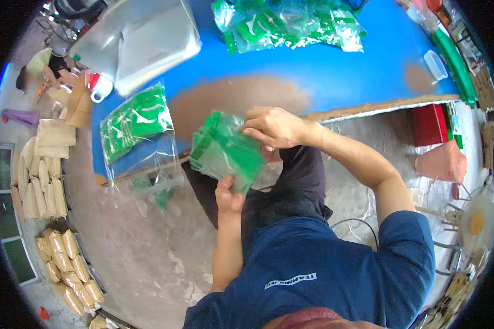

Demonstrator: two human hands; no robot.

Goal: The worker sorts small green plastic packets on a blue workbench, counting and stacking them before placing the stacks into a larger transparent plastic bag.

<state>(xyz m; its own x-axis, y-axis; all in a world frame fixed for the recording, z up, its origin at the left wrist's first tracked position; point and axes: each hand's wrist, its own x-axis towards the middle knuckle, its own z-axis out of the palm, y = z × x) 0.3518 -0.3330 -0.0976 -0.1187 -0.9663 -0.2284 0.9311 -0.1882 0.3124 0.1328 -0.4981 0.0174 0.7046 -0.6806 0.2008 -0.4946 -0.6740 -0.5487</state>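
Stack of green-printed clear bags (225, 151) sits mid-frame over your lap. Your left hand (229, 197) pinches its 6 o'clock edge, bracing it; your right hand (274, 127) curls fingers onto the top edge at 1 o'clock. Another bag bundle (137, 122) lies at 9 o'clock on the blue table (335, 71).

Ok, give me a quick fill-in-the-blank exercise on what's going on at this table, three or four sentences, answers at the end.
1. Both hands hold a stack of clear packets printed in the colour ____.
2. The left hand grips the stack from below, while the right hand pinches its ____ edge.
3. The table top is painted ____.
4. The mug near the table's left edge is ____ with a red inside.

Missing words: green; top; blue; white
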